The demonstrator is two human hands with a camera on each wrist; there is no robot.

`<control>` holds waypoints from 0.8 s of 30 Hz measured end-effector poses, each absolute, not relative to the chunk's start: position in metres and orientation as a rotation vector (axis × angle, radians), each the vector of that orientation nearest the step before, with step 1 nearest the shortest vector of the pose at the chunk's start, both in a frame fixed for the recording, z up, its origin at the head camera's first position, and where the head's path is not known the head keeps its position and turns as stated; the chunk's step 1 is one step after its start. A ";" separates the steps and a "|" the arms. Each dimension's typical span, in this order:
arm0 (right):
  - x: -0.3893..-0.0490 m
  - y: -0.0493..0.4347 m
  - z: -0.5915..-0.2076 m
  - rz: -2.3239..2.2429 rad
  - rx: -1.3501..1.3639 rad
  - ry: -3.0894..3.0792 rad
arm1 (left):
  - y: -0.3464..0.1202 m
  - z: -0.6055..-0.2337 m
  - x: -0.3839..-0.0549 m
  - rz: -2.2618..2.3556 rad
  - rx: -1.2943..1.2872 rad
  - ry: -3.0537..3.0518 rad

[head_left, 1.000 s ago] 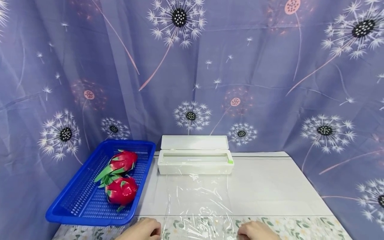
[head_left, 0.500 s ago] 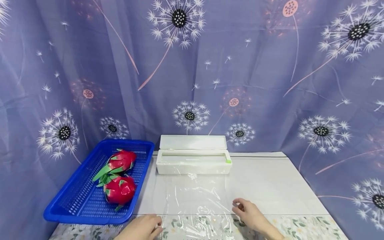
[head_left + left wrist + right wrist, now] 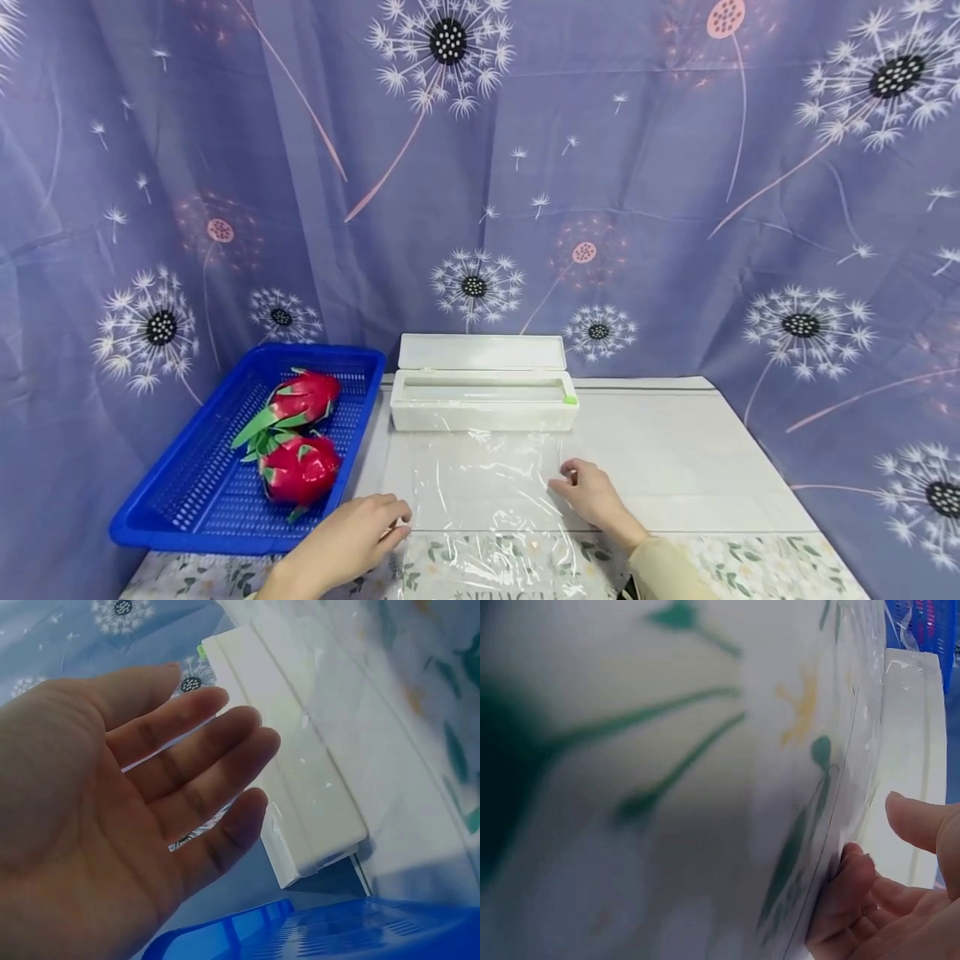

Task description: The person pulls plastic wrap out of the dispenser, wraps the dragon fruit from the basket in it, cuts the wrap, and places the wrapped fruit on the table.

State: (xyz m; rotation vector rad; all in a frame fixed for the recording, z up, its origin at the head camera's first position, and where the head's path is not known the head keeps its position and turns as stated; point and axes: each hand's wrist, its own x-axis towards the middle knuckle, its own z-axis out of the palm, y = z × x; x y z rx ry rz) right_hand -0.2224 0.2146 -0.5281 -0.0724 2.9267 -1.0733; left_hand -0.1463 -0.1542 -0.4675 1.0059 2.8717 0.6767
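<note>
A sheet of clear plastic wrap (image 3: pixel 487 533) stretches from the white wrap dispenser box (image 3: pixel 483 414) toward me across the table. Its lid stands open at the back. Beside the film's left edge is my left hand (image 3: pixel 348 537), and in the left wrist view its extended fingers (image 3: pixel 202 750) hold nothing. On the film's right edge my right hand (image 3: pixel 596 496) rests low over the table. In the right wrist view its thumb (image 3: pixel 915 819) stands apart from its loosely bent fingers; I see nothing gripped between them.
A blue plastic basket (image 3: pixel 176 500) stands at the left, with two red dragon fruits (image 3: pixel 300 471) lying in it. The table has a white covering (image 3: pixel 675 458) and a floral-printed front strip (image 3: pixel 757 567). A purple dandelion curtain (image 3: pixel 660 167) hangs behind.
Both hands have moved forward from the film's near end along its sides, the right one farther. The fingers have loosened from their curled pose. Film, box and basket stay in place.
</note>
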 end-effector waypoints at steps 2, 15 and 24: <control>-0.225 0.211 -0.529 -1.080 -0.058 2.945 | -0.154 -0.465 -0.148 0.686 1.006 2.874; -0.235 0.211 -0.534 -1.019 -0.055 3.029 | -0.153 -0.454 -0.152 0.709 0.996 2.893; -0.234 0.212 -0.537 -1.009 -0.035 3.001 | -0.162 -0.442 -0.153 0.698 1.005 2.923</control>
